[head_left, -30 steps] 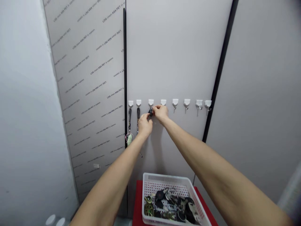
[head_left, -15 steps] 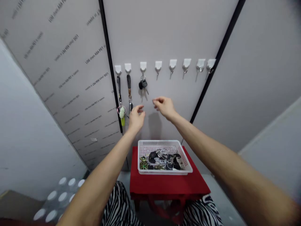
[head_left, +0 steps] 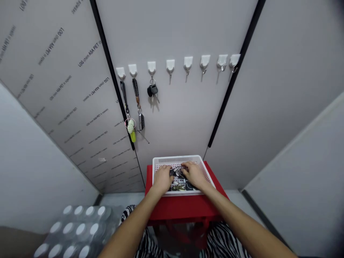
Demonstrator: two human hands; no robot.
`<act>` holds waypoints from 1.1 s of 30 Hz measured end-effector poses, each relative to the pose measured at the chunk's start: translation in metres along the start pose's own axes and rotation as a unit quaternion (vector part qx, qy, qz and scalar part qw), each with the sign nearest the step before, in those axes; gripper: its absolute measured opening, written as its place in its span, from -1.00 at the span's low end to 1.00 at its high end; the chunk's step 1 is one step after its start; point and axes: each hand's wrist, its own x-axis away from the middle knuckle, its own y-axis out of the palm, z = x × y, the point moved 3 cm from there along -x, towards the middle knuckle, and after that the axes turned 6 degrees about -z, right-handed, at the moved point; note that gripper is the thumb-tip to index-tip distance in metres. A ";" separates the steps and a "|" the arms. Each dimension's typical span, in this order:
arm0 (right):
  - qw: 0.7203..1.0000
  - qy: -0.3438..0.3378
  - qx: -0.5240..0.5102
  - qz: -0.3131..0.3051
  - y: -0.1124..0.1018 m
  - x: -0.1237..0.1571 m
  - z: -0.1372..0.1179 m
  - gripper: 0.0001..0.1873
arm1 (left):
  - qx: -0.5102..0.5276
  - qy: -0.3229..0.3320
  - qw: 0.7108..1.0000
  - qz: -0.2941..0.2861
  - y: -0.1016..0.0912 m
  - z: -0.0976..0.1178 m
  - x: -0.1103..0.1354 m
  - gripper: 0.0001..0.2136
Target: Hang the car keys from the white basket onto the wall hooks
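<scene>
Both of my hands are down in a white plastic basket (head_left: 176, 194) that holds a jumble of keys (head_left: 179, 182) and key rings. On the basket's left side, my left hand (head_left: 162, 179) has its thumb and fingers around a black-headed key (head_left: 172, 172). Opposite it, my right hand (head_left: 195, 175) curls its fingers and thumb over metal keys (head_left: 178, 172) near the basket's middle. The fingertips partly cover what they grip. Under the basket is a red stool (head_left: 182, 209).
Several white hooks (head_left: 170, 65) run in a row along the grey wall panel. Two straps with keys (head_left: 141, 122) and a key ring with black-headed keys (head_left: 152, 89) hang from the left three. Capped bottles (head_left: 80, 229) stand on the floor at lower left.
Both hands have come down from in front of the wall into the basket and onto the keys. The view has shifted, too. The hanging keys remain on their hooks.
</scene>
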 end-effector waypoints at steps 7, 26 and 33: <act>0.992 0.024 0.108 -0.054 0.004 -0.001 -0.001 -0.67 | -0.018 -0.012 1.000 0.006 0.000 -0.002 -0.002 -0.71; 0.986 0.041 0.100 -0.124 -0.004 -0.008 0.006 -0.82 | -0.007 0.004 1.000 -0.001 0.000 0.000 0.000 -0.83; 0.995 -0.025 -0.073 -0.060 -0.017 -0.010 -0.006 -0.81 | 0.107 0.044 0.991 0.067 -0.004 -0.002 -0.001 -0.76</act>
